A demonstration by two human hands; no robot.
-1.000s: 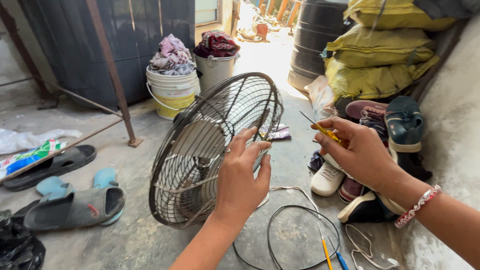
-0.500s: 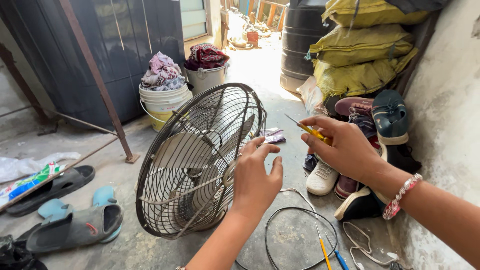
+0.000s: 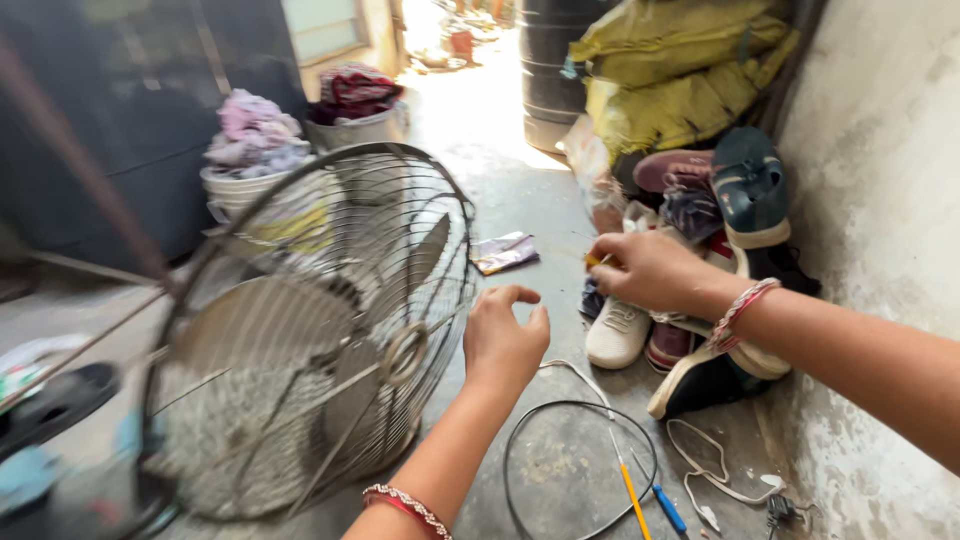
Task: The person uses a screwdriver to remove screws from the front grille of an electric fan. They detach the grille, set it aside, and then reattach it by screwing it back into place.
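A round wire fan cage [image 3: 300, 330] with blades inside stands tilted on the concrete floor at the left. My left hand [image 3: 505, 335] hovers just right of its rim, fingers curled and apart, touching nothing that I can see. My right hand [image 3: 645, 270] is farther right, over the pile of shoes, closed around a yellow-handled screwdriver [image 3: 596, 261], of which only a bit of the handle shows. Both wrists wear beaded bangles.
A black wire ring [image 3: 580, 470], a yellow and a blue tool [image 3: 650, 500] and a white cord [image 3: 710, 465] lie on the floor near me. Shoes [image 3: 620, 330] pile against the right wall. Buckets of clothes [image 3: 255, 165], yellow sacks [image 3: 670, 90] and a dark barrel stand behind.
My left hand has let go of the fan cage rim and drawn back to the right. My right hand has lowered with the screwdriver toward the shoes. The view has moved closer.
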